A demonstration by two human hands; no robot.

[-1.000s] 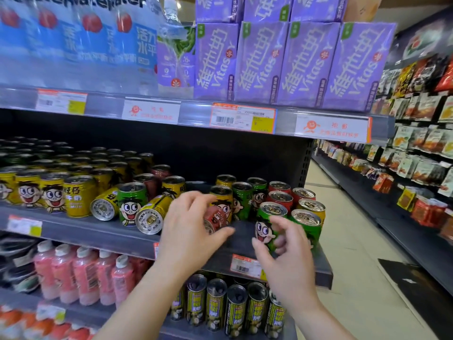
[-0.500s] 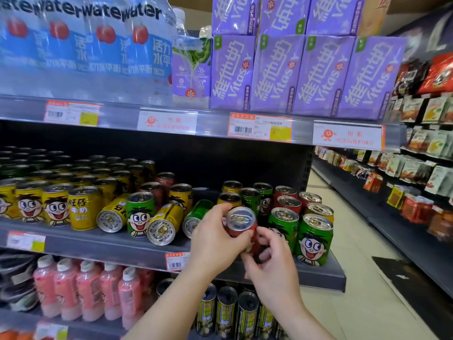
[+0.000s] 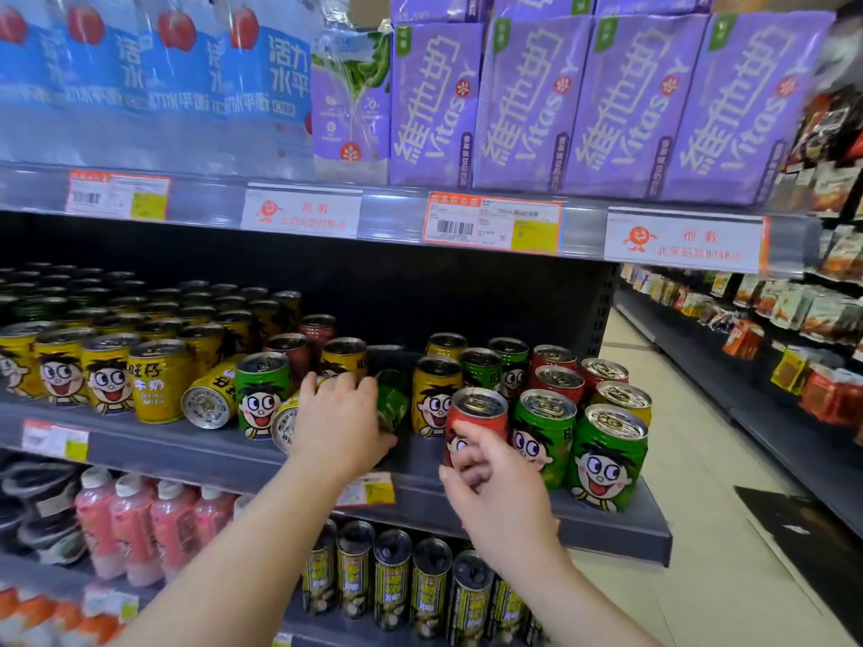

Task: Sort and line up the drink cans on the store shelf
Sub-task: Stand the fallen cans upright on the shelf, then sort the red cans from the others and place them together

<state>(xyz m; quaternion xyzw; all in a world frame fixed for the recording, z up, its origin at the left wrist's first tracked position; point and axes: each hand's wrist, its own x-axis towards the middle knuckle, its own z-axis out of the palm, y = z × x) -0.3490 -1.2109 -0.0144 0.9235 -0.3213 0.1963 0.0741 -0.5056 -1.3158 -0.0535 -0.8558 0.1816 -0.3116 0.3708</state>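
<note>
Red can [image 3: 476,424] stands upright at the shelf [image 3: 196,452] front, touching the green can [image 3: 544,436] to its right. Right hand [image 3: 497,490], fingers loosely curled, touches its lower front; a firm grip cannot be confirmed. Left of the red can, left hand [image 3: 338,424] curls round a toppled green can [image 3: 392,399]. Further left lie two yellow cans [image 3: 212,394] on their sides.

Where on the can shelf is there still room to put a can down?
Bare dark shelf runs along the front edge before the upright yellow cans. Another gap lies behind the tipped green can under the left hand. The right end is crowded, with the red can at the right hand.
</note>
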